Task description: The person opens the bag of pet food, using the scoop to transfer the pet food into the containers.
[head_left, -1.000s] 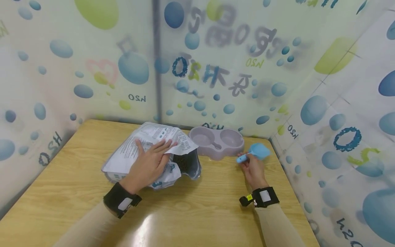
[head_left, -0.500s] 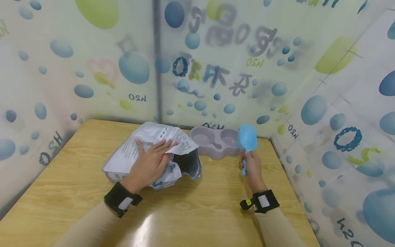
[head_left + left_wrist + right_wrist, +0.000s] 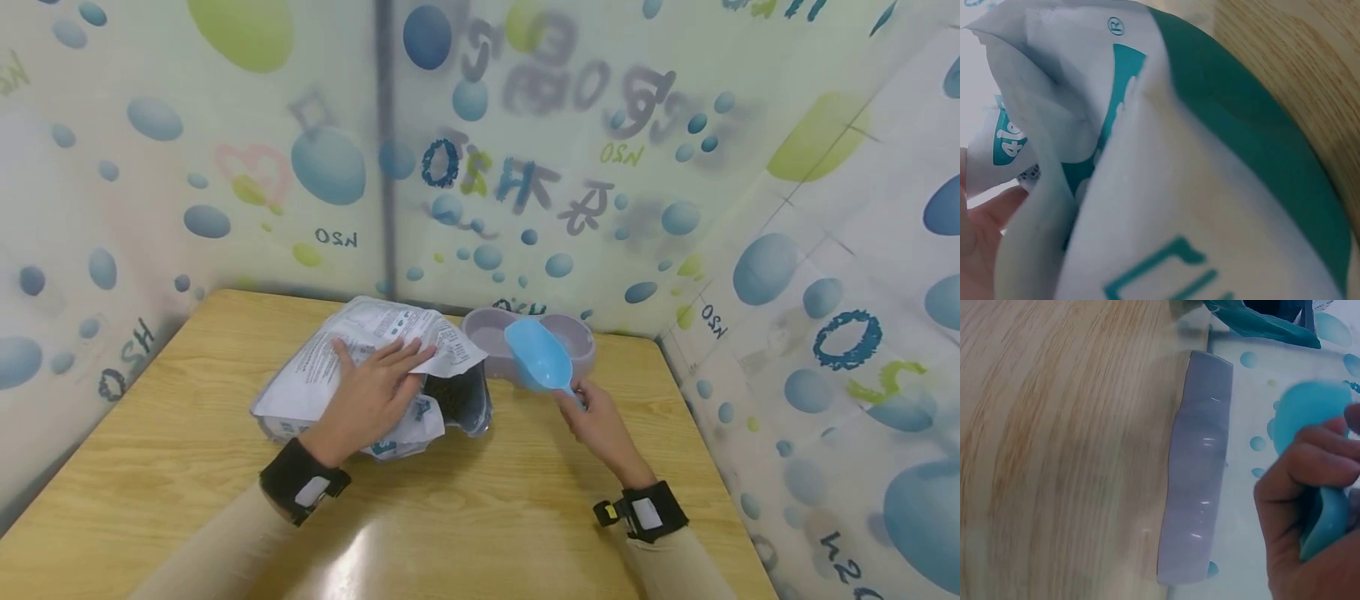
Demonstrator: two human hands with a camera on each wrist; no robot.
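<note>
Blue scoop [image 3: 537, 353]: your right hand [image 3: 602, 427] grips its handle [image 3: 571, 396] while your left hand [image 3: 367, 407], fingers outstretched, rests on the bag [image 3: 303, 385], presumably steadying it.

Open lane: bare surface [image 3: 517, 467] between right grip [image 3: 602, 427] and the mouth [image 3: 452, 397] of the bag [image 3: 300, 387], passing in front of the grey double bowl [image 3: 493, 362]. More free surface in front of the bag. Flap [image 3: 450, 357] droops over the mouth's upper side, narrowing entry. Left grip [image 3: 369, 406] lies across bag top, in the way there. Blue scoop [image 3: 537, 357] masks part of the bowl. Wall [image 3: 637, 242] close behind blocks the far side.
</note>
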